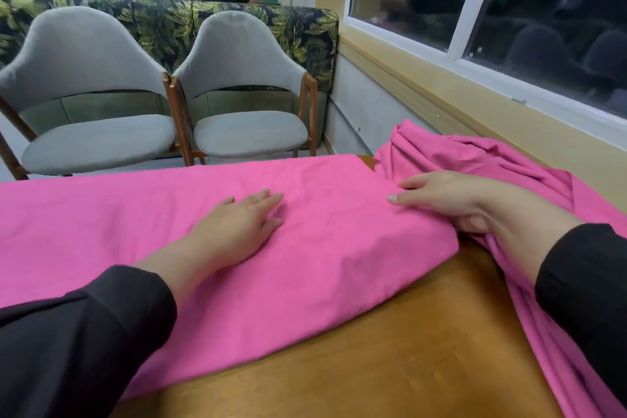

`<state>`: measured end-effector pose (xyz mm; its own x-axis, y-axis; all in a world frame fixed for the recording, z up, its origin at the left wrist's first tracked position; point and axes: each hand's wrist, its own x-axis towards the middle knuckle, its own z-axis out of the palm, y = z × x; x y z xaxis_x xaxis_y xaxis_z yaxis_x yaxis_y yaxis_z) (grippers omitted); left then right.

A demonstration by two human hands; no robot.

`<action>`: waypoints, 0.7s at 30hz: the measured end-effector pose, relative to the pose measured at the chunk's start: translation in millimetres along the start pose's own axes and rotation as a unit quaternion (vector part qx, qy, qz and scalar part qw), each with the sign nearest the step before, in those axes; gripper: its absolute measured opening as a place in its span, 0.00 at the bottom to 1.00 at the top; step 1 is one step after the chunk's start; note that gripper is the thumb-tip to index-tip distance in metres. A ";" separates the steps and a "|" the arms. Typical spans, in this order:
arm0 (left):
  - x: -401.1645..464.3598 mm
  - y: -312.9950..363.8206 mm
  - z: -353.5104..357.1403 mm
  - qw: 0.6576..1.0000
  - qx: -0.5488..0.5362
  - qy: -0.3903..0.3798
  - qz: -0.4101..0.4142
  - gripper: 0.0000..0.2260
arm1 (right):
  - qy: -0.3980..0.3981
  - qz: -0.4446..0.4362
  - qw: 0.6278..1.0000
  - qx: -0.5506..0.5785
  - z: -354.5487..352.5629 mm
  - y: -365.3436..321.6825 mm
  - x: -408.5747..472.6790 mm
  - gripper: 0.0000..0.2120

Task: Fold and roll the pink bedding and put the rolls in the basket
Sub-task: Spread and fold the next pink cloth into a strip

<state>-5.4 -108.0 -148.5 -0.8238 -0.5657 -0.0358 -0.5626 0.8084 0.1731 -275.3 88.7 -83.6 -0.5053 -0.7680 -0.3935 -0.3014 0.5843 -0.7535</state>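
Two hands on the pink bedding (305, 248), spread folded across a wooden table (390, 366).

The left hand (237, 227) lies flat on the middle of the folded panel, fingers straight and pressing the cloth down. The right hand (451, 200) sits at the panel's right end, where the flat fold meets a bunched, unfolded mass that trails off the table edge by the window (509, 10); its fingers reach out over the top while the thumb seems tucked under the fold, so it probably pinches the edge, though the underside is hidden. Two grey chairs (169, 95) stand beyond the table.
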 end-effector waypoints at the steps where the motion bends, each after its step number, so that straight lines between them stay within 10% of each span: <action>1: -10.4 11.8 -1.2 1.000 -0.030 0.005 -0.006 0.26 | -0.025 0.018 0.999 0.016 3.4 4.3 -10.1 0.17; 8: -98.5 111.8 23.3 0.994 -0.009 0.033 0.104 0.33 | 0.064 0.017 0.958 -0.279 21.2 21.6 -59.6 0.27; 14: -110.0 123.8 40.3 0.979 0.030 0.166 0.113 0.05 | 0.141 0.013 0.978 -0.156 29.7 48.8 -69.7 0.29; 17: -117.9 129.2 39.9 0.974 0.030 0.196 0.108 0.07 | 0.204 -0.004 0.926 -0.319 35.9 49.2 -83.9 0.30; 21: -128.3 139.8 44.2 0.995 0.003 0.060 0.074 0.23 | 0.298 -0.191 0.867 -0.352 66.9 56.3 -105.7 0.20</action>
<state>18.5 84.8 -163.2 -0.8837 -0.4553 0.1081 -0.4362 0.8851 0.1623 -184.7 185.3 -119.7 -0.5244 -0.7918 0.3132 -0.8514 0.4935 -0.1779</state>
